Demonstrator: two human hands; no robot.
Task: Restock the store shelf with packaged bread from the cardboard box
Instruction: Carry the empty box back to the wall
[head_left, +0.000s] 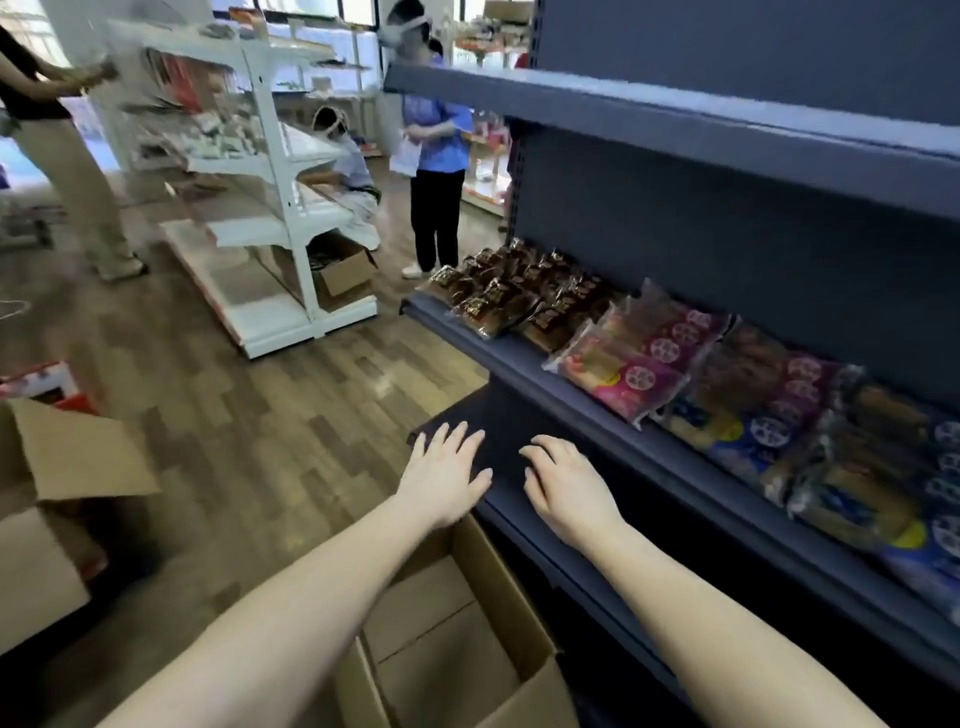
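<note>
Here, low in the middle of the frame, both bare hands reach forward over the dark lower shelf (519, 499) of a grey store shelving unit: the left hand (447, 475) lies palm down with its fingers spread, and the right hand (563, 480) beside it, also palm down, has its fingers loosely curled; neither holds anything. Whether the palms touch the shelf or hover above it I cannot tell. Under the forearms, at the bottom centre, stands an open cardboard box (514, 597), its bare bottom showing and no bread visible in it. The packaged bread sits on the shelf above the hands, running from centre to right edge: dark brown packs (498, 306) at the far end, then pink-labelled packs (628, 374) beside them, then blue-and-yellow packs (758, 431) toward the right edge, blurred at the near end. Above them, in the upper right, a further shelf (675, 135) juts out. At the left edge another open carton (67, 452) stands on the wood-pattern floor (291, 415). In the upper left stands a white shelving unit (270, 208) with a carton (343, 275) at its foot; a person in a blue top (436, 135) stands past it at top centre, another crouches beside the white unit, and a third stands at the far left edge.
</note>
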